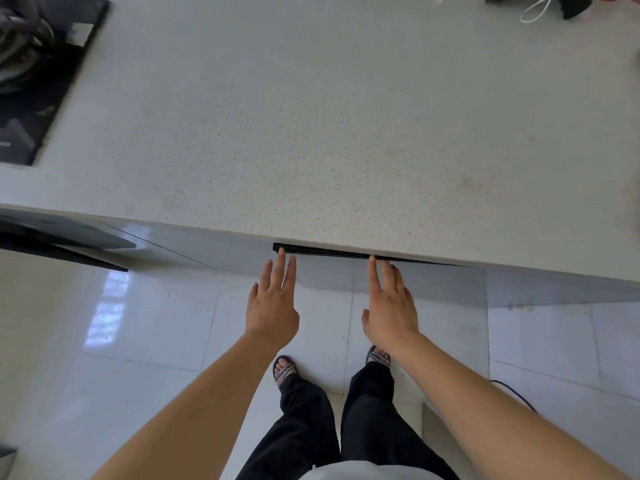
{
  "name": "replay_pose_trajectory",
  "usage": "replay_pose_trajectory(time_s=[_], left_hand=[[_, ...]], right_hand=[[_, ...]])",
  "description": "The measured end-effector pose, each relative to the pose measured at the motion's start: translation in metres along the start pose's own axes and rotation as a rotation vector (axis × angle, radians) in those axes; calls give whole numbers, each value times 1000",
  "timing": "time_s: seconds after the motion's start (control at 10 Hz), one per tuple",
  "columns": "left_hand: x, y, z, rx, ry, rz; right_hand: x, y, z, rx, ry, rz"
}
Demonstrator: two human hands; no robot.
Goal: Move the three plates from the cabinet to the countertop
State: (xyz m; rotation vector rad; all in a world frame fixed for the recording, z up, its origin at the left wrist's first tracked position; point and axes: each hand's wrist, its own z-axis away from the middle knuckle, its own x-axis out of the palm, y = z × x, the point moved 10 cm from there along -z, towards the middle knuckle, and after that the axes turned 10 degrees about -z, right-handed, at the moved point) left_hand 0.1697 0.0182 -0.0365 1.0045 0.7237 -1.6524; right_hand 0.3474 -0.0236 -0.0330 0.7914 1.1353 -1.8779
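A pale speckled countertop (311,133) fills the upper view. Under its front edge runs the black handle strip (325,252) of a grey cabinet front (433,282). My left hand (273,303) reaches toward the strip's left end, fingers straight and apart, its middle fingertip touching the strip. My right hand (391,303) is stretched out beside it, fingertips at the strip further right. Neither hand holds anything. No plates are visible; the cabinet's inside is hidden.
A black gas hob (41,81) is set into the countertop at far left. A white cord (536,8) and dark items lie at the back right. A dark open oven door or panel (62,237) juts out at left. Glossy white floor tiles (156,323) lie below.
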Motion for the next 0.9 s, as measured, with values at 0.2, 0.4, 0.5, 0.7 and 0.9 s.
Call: replay_pose_trajectory(time_s=[0.2, 0.4, 0.5, 0.7, 0.9], left_hand=[[-1, -5, -9, 109, -52, -35], [-16, -14, -5, 208, -70, -99], [-31, -18, -1, 235, -44, -84], [-69, -15, 13, 306, 32, -37], [-104, -7, 25, 337, 118, -41]], right_hand=[[15, -13, 4, -24, -24, -45], [10, -28, 11, 61, 57, -91], [5, -37, 19, 89, 76, -122], [-24, -50, 39, 127, 138, -184], [-66, -62, 58, 63, 216, -189]])
